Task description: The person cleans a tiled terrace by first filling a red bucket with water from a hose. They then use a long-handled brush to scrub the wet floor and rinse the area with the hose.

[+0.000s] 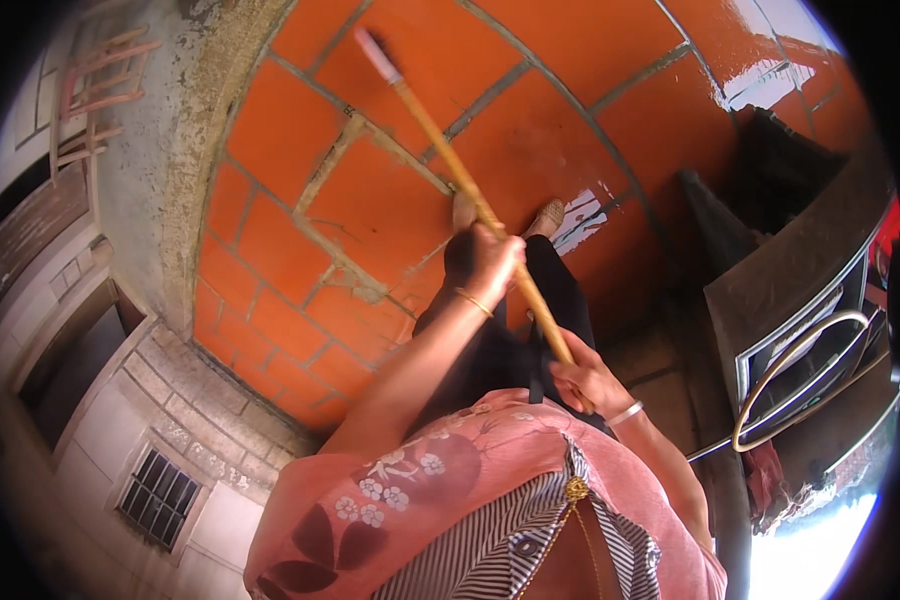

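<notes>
A long yellow-brown wooden pole (450, 155) slants across the view above an orange tiled floor (390, 195). Its far end is a narrow pinkish-white piece (377, 56) with a dark, blurred edge; what kind of tool it is cannot be made out. My left hand (497, 262), with a thin bangle at the wrist, is wrapped around the pole partway along. Nearer my body, my right hand (585, 375) grips it close to the near end. Below the pole, my shoes (547, 217) stand on the tiles.
A stained concrete strip (155, 150) and a pale wall with a barred window (158, 498) border the left. On the right stands a dark table-like surface (800, 235) with a looped pale cable (770, 375). Shiny patches (582, 222) lie on the tiles.
</notes>
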